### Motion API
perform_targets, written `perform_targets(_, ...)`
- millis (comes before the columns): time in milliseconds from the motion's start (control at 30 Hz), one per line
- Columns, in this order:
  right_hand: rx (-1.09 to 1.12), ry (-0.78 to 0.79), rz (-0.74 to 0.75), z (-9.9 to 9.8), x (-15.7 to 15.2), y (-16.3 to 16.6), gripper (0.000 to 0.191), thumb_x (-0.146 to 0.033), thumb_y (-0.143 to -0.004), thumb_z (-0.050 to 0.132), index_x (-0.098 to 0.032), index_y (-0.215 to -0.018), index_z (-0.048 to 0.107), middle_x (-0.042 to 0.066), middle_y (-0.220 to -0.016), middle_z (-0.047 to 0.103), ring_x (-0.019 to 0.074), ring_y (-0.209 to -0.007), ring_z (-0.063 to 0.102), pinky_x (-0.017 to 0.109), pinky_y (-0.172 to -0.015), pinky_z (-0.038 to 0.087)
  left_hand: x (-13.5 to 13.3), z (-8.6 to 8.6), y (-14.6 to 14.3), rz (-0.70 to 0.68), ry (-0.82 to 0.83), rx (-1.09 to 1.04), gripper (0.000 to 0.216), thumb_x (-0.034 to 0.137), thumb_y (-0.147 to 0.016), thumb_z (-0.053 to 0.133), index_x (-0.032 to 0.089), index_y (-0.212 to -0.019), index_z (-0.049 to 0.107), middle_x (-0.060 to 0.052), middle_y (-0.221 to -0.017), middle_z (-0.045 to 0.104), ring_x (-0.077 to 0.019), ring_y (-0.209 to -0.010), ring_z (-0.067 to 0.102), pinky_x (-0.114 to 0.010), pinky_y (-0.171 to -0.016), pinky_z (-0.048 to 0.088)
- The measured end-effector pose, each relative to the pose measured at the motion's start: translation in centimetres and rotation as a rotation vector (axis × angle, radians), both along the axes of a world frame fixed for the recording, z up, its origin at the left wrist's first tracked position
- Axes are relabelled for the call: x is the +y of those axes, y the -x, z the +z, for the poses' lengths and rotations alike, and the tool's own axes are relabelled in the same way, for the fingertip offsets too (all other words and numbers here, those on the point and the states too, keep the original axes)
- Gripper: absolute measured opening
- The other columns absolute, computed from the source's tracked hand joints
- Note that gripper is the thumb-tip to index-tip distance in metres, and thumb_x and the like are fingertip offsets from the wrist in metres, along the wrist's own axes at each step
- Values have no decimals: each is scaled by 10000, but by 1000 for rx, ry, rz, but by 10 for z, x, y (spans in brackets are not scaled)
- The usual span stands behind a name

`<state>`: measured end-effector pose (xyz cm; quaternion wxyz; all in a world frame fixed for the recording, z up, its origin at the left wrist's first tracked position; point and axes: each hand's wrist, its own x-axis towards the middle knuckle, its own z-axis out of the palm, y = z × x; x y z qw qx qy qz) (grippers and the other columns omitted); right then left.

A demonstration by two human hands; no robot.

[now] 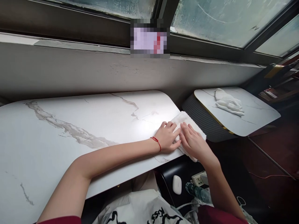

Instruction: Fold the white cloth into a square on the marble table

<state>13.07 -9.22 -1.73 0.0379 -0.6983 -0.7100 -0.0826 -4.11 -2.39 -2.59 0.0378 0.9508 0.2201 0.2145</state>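
Note:
A white cloth (181,119) lies at the right end of a white marble-patterned tabletop (77,124), partly hanging over the edge. My left hand (167,136), with a red string at the wrist, rests flat on the cloth's left part, fingers stretched out. My right hand (193,141) lies flat on the cloth beside it, fingers extended, pressing it onto the table. Both hands touch each other at the thumbs.
A smaller marble-topped side table (254,116) stands to the right with a crumpled white cloth (228,103) on it. Below the table edge are a black stand (168,177) with a small white case (177,184), a power strip (199,179), a water bottle (198,191) and a white printed bag (140,208). A windowsill (70,46) runs behind.

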Motion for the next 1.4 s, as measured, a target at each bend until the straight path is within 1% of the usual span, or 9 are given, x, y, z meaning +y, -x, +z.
perform_targets(67, 38, -15, 20, -14, 0, -8, 610, -367, -1001, 217, -112, -1540, 347, 165, -1586, 375, 317, -1494, 310, 512, -1132, 394, -1, -6, -2, 11, -56, 10, 587, 451, -960, 416, 60, -1383, 530, -219, -1383, 550, -336, -1254, 480, -471, -1036, 341)
perform_targets(167, 86, -27, 28, -26, 13, -13, 626, -383, -1008, 175, -162, -1591, 231, 140, -1630, 293, 291, -1528, 224, 547, -1189, 304, 5, -11, -4, 39, -94, 26, 597, 452, -982, 388, 58, -1416, 503, -241, -1444, 511, -341, -1310, 469, -486, -1063, 326)
perform_targets(367, 44, -26, 36, -26, 72, -3, 639, -381, -1002, 188, -84, -1558, 292, 188, -1624, 282, 341, -1516, 236, 559, -1187, 273, 45, -9, 4, 127, -76, 54, 564, 409, -978, 408, 96, -1438, 498, -234, -1489, 481, -341, -1323, 480, -522, -1083, 320)
perform_targets(500, 2, -20, 117, -25, 118, 8, 639, -363, -994, 208, -51, -1546, 289, 223, -1609, 297, 377, -1497, 260, 593, -1167, 273, 71, -7, 15, 220, -46, 93, 588, 386, -970, 406, 79, -1469, 454, -245, -1522, 435, -350, -1362, 435, -520, -1079, 321)
perform_targets(767, 124, 66, 199, -20, 192, 33, 632, -388, -1016, 198, -83, -1569, 239, 240, -1640, 183, 357, -1539, 123, 602, -1159, 235, 108, 2, 38, 400, 36, 146, 586, 368, -984, 360, 80, -1491, 417, -233, -1568, 369, -341, -1404, 378, -501, -1108, 279)
perform_targets(867, 116, 113, 242, -13, 209, 38, 622, -391, -1022, 222, -166, -1601, 184, 231, -1635, 199, 371, -1530, 139, 621, -1127, 252, 117, 3, 45, 431, 35, 145, 582, 368, -988, 347, 87, -1493, 410, -227, -1568, 372, -331, -1409, 370, -499, -1115, 271)
perform_targets(967, 122, 91, 304, -8, 221, 42, 610, -452, -1017, 268, -268, -1597, 221, 198, -1605, 285, 406, -1469, 263, 650, -1084, 273, 124, 3, 49, 450, 38, 142, 579, 372, -988, 345, 91, -1489, 416, -222, -1568, 375, -323, -1412, 369, -497, -1124, 263)
perform_targets(1067, 133, 3, 360, -7, 233, 47, 589, -471, -1008, 302, -300, -1572, 307, 171, -1569, 349, 400, -1404, 344, 630, -1079, 278, 130, 4, 54, 486, 50, 139, 577, 388, -991, 340, 104, -1486, 424, -211, -1576, 366, -315, -1419, 363, -494, -1135, 254)
perform_targets(1400, 203, -80, 407, -16, 256, 61, 570, -422, -970, 371, -262, -1512, 440, 128, -1640, 239, 376, -1490, 202, 585, -1134, 244, 146, 6, 73, 503, 42, 142, 543, 372, -1005, 311, 137, -1477, 443, -187, -1576, 380, -278, -1442, 344, -497, -1133, 258)
